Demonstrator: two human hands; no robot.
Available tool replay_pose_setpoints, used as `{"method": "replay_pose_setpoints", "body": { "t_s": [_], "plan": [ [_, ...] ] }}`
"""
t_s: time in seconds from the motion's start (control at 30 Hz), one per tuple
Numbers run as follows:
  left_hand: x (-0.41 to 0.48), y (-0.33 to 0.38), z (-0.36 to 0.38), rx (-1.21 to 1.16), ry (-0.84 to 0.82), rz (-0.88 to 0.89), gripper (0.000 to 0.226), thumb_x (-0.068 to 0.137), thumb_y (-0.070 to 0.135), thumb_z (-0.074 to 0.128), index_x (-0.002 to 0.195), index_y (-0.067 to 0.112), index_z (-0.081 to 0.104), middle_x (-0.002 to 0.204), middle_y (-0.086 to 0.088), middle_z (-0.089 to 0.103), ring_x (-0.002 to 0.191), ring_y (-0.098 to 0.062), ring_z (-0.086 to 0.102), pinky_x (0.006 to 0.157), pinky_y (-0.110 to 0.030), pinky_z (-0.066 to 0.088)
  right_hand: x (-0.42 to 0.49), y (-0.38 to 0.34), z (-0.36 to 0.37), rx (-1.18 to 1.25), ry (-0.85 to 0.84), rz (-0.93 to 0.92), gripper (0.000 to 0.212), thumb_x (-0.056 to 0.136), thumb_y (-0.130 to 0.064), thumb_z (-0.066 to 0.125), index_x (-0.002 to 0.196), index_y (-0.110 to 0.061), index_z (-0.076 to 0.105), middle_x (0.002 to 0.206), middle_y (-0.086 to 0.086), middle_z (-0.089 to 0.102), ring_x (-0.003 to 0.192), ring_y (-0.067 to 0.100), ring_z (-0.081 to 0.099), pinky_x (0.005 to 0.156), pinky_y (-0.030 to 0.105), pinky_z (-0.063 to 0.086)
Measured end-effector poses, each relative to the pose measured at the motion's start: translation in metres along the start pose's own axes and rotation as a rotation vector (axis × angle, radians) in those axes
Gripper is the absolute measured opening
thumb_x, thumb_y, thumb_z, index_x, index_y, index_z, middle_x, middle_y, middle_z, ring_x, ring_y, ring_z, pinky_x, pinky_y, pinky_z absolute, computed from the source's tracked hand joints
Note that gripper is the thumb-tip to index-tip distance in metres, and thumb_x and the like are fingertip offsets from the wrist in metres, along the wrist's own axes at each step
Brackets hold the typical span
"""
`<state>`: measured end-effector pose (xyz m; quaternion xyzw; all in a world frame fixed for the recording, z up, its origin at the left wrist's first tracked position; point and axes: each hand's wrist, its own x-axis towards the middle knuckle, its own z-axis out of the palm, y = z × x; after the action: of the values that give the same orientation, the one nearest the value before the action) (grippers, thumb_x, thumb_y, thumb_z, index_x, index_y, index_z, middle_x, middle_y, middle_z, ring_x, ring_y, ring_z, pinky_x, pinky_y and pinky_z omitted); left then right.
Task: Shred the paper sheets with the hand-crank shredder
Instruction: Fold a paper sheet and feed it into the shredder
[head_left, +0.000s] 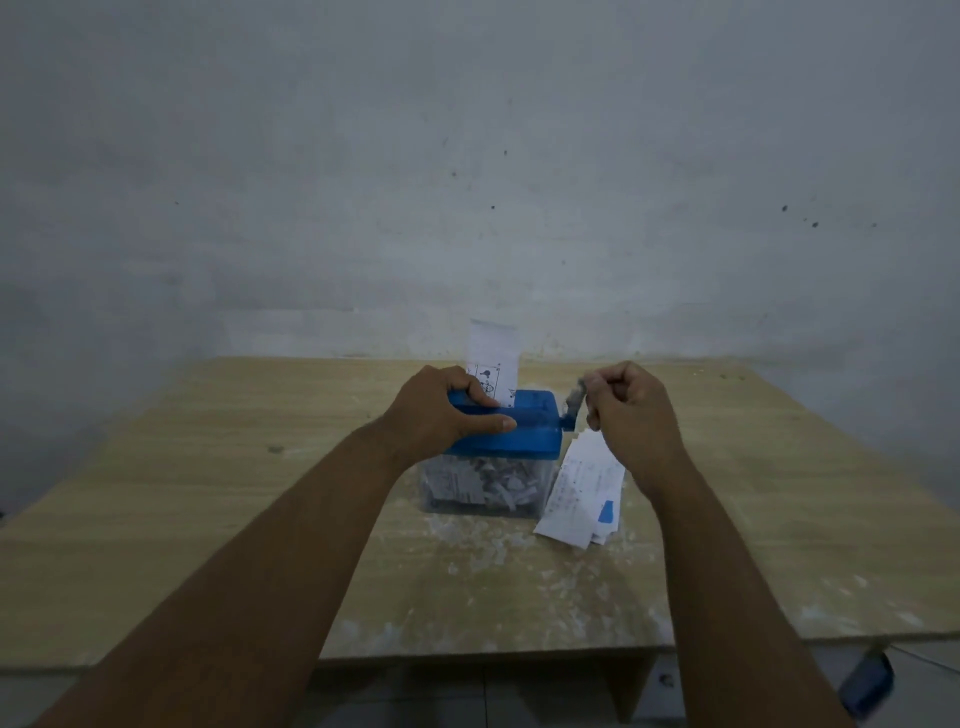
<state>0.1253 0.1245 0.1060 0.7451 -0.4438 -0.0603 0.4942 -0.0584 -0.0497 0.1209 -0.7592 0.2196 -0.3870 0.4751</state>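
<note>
A hand-crank shredder with a blue lid (524, 434) stands mid-table on a clear bin (480, 488) filled with white shreds. A printed paper sheet (493, 361) sticks upright out of the lid's slot. My left hand (441, 410) clamps the lid's left side, thumb along the front, fingers beside the sheet. My right hand (631, 410) is closed around the crank handle (575, 402) on the lid's right end; the handle looks blurred. A small pile of paper sheets (584, 491) lies on the table just right of the bin, below my right wrist.
The wooden table (208, 499) butts against a grey wall. Paper crumbs (493, 556) are scattered in front of the bin. A blue object (867, 686) sits on the floor beneath the table's right front corner.
</note>
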Motion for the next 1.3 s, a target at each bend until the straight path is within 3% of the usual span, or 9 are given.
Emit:
{"method": "replay_pose_setpoints", "body": {
  "t_s": [0.13, 0.27, 0.43, 0.67, 0.77, 0.93, 1.13, 1.23, 1.3],
  "plan": [
    [0.001, -0.003, 0.001, 0.011, 0.011, 0.008, 0.030, 0.067, 0.050, 0.096, 0.079, 0.028, 0.081, 0.087, 0.011, 0.075, 0.079, -0.005, 0.069, 0.066, -0.016, 0.050, 0.043, 0.011, 0.012, 0.052, -0.021, 0.117, 0.024, 0.105, -0.031, 0.062, 0.098, -0.008, 0.066, 0.090, 0.009, 0.075, 0.075, 0.017, 0.065, 0.067, 0.033, 0.056],
    [0.000, -0.005, 0.002, 0.022, 0.021, 0.033, 0.033, 0.067, 0.054, 0.096, 0.081, 0.028, 0.081, 0.088, 0.009, 0.075, 0.080, -0.004, 0.069, 0.068, -0.017, 0.052, 0.054, 0.044, 0.027, 0.057, -0.122, 0.313, 0.025, 0.103, -0.029, 0.065, 0.095, -0.005, 0.064, 0.088, 0.014, 0.068, 0.077, 0.023, 0.061, 0.076, 0.039, 0.058],
    [-0.002, -0.006, 0.005, 0.013, 0.045, 0.049, 0.033, 0.068, 0.052, 0.097, 0.080, 0.027, 0.079, 0.086, 0.013, 0.073, 0.078, 0.001, 0.067, 0.064, -0.011, 0.047, 0.020, 0.081, 0.029, 0.124, -0.137, 0.510, 0.017, 0.102, -0.010, 0.055, 0.087, -0.005, 0.061, 0.073, 0.010, 0.055, 0.061, 0.018, 0.048, 0.059, 0.031, 0.046],
    [0.000, -0.007, 0.006, 0.030, 0.066, 0.065, 0.033, 0.068, 0.054, 0.096, 0.078, 0.028, 0.077, 0.085, 0.016, 0.072, 0.081, 0.002, 0.066, 0.065, -0.009, 0.046, -0.047, 0.059, 0.014, 0.211, -0.017, 0.429, 0.033, 0.104, -0.020, 0.063, 0.073, -0.007, 0.058, 0.064, 0.009, 0.053, 0.060, 0.021, 0.044, 0.058, 0.035, 0.039],
    [0.001, -0.008, 0.007, 0.034, 0.061, 0.061, 0.034, 0.067, 0.055, 0.096, 0.078, 0.029, 0.077, 0.087, 0.019, 0.071, 0.082, 0.001, 0.067, 0.066, -0.010, 0.047, -0.050, 0.024, -0.002, 0.199, -0.019, 0.354, 0.025, 0.105, -0.017, 0.059, 0.090, 0.001, 0.065, 0.072, 0.008, 0.057, 0.066, 0.019, 0.049, 0.064, 0.034, 0.045],
    [0.002, -0.009, 0.004, 0.005, 0.022, 0.067, 0.032, 0.068, 0.050, 0.097, 0.080, 0.026, 0.080, 0.090, 0.011, 0.074, 0.084, -0.004, 0.068, 0.075, -0.026, 0.055, -0.018, -0.013, -0.009, -0.007, -0.018, 0.208, 0.012, 0.102, -0.017, 0.061, 0.101, -0.014, 0.072, 0.083, 0.005, 0.070, 0.072, 0.015, 0.061, 0.070, 0.035, 0.056],
    [0.005, -0.013, 0.004, 0.029, 0.021, 0.087, 0.036, 0.068, 0.053, 0.095, 0.084, 0.024, 0.081, 0.091, 0.008, 0.072, 0.084, -0.007, 0.067, 0.073, -0.024, 0.052, 0.035, -0.007, 0.007, 0.020, -0.024, 0.225, 0.021, 0.105, -0.031, 0.061, 0.103, -0.011, 0.069, 0.093, 0.005, 0.069, 0.076, 0.017, 0.061, 0.071, 0.032, 0.058],
    [0.005, -0.012, 0.002, 0.029, 0.017, 0.085, 0.037, 0.066, 0.058, 0.094, 0.083, 0.027, 0.081, 0.092, 0.006, 0.073, 0.085, -0.010, 0.068, 0.075, -0.031, 0.056, 0.059, 0.008, 0.020, 0.118, -0.059, 0.311, 0.020, 0.103, -0.025, 0.065, 0.095, -0.007, 0.065, 0.090, 0.013, 0.067, 0.073, 0.020, 0.055, 0.064, 0.033, 0.053],
    [0.004, -0.011, 0.002, 0.035, 0.025, 0.091, 0.038, 0.066, 0.060, 0.092, 0.083, 0.029, 0.081, 0.089, 0.010, 0.072, 0.083, -0.008, 0.067, 0.074, -0.030, 0.055, 0.064, 0.025, 0.027, 0.029, -0.086, 0.365, 0.015, 0.102, -0.020, 0.065, 0.093, -0.008, 0.064, 0.091, 0.016, 0.068, 0.076, 0.023, 0.058, 0.067, 0.038, 0.057]
  ]
}}
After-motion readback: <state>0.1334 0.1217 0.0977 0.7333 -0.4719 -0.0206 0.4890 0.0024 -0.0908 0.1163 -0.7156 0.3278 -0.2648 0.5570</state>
